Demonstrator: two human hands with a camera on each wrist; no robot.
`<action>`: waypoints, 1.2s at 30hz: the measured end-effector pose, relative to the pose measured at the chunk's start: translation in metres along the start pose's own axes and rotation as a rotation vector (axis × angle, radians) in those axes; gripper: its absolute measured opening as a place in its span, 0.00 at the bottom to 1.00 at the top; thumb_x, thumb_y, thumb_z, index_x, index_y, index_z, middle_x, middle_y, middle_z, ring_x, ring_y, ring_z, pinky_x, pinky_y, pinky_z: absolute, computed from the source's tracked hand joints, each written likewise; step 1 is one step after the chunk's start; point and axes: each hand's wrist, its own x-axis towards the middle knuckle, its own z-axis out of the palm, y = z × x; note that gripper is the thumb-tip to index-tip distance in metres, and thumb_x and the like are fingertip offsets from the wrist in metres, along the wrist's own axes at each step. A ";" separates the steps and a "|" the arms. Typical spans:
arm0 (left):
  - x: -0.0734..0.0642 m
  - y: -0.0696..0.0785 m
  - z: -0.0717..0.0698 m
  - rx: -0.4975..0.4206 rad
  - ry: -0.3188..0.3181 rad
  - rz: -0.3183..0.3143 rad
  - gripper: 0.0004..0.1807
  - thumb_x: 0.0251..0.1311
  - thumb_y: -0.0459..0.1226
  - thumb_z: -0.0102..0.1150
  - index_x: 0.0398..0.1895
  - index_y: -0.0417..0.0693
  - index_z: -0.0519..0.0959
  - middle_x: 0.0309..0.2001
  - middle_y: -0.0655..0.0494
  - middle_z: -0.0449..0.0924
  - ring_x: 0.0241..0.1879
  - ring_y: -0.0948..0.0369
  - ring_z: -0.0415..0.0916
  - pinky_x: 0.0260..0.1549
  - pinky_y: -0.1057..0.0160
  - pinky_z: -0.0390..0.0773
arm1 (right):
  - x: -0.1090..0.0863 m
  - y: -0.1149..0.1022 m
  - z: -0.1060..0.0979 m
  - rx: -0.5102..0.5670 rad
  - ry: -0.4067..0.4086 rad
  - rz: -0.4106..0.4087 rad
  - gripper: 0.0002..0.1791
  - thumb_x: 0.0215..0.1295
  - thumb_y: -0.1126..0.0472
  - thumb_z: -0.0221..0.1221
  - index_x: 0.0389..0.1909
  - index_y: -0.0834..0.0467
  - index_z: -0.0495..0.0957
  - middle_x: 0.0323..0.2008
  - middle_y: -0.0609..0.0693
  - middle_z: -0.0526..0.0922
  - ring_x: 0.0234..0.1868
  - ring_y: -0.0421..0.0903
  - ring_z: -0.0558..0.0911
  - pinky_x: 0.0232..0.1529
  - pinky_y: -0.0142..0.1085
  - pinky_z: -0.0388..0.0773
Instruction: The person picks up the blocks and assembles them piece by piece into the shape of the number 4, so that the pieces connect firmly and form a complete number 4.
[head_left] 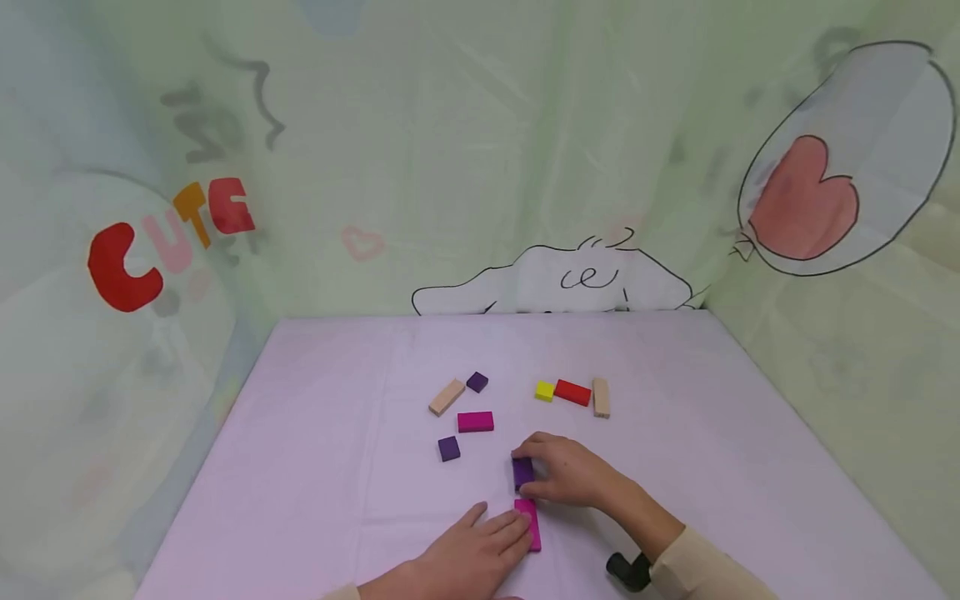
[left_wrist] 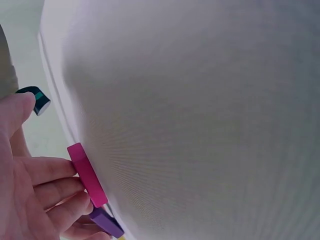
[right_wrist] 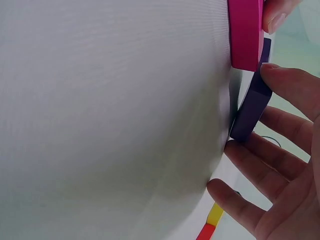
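In the head view my right hand holds a purple rectangular block by its two ends, thumb at the near end and fingers at the far end. The right wrist view shows the thumb on that purple block and fingertips at its other end. Just nearer to me lies a magenta block, roughly in line with the purple one. My left hand lies beside it with fingers extended, their tips resting on the magenta block, as the left wrist view shows.
Left of the hands lie a second magenta block, two small purple cubes and a plain wooden block. Farther back sit a yellow cube, a red block and another wooden block. A black object shows by the right sleeve.
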 end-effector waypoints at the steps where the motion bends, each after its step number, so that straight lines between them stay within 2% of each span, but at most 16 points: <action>1: 0.000 0.000 0.000 -0.007 0.000 0.000 0.42 0.74 0.69 0.34 0.78 0.55 0.65 0.78 0.62 0.64 0.78 0.63 0.59 0.69 0.51 0.72 | 0.000 0.000 0.000 -0.003 -0.004 -0.002 0.27 0.57 0.48 0.75 0.58 0.50 0.84 0.54 0.46 0.84 0.57 0.47 0.83 0.57 0.47 0.83; 10: 0.002 0.001 0.007 0.026 0.022 0.011 0.43 0.71 0.71 0.37 0.78 0.56 0.66 0.78 0.62 0.65 0.78 0.64 0.61 0.68 0.53 0.72 | 0.000 -0.001 0.003 -0.044 -0.017 0.013 0.28 0.57 0.46 0.75 0.58 0.48 0.84 0.55 0.45 0.84 0.57 0.45 0.83 0.58 0.46 0.83; 17: 0.002 0.001 0.005 -0.004 -0.021 -0.009 0.41 0.74 0.68 0.31 0.79 0.55 0.64 0.79 0.62 0.63 0.79 0.64 0.59 0.70 0.53 0.71 | 0.000 -0.002 0.003 -0.081 -0.023 0.002 0.28 0.59 0.47 0.74 0.60 0.49 0.83 0.57 0.46 0.84 0.59 0.46 0.83 0.59 0.47 0.82; 24: 0.002 0.001 0.000 -0.033 -0.032 -0.026 0.40 0.76 0.67 0.29 0.79 0.55 0.65 0.79 0.61 0.63 0.78 0.64 0.59 0.70 0.52 0.70 | 0.001 -0.001 -0.001 -0.071 -0.036 -0.010 0.27 0.60 0.49 0.73 0.60 0.49 0.83 0.58 0.45 0.84 0.61 0.47 0.82 0.60 0.48 0.81; 36: 0.001 0.002 -0.004 -0.024 -0.027 -0.024 0.39 0.76 0.67 0.33 0.78 0.56 0.66 0.79 0.61 0.63 0.78 0.65 0.60 0.69 0.53 0.71 | -0.011 -0.004 -0.001 -0.057 -0.014 -0.020 0.22 0.68 0.57 0.62 0.62 0.53 0.83 0.62 0.51 0.83 0.66 0.53 0.80 0.64 0.54 0.77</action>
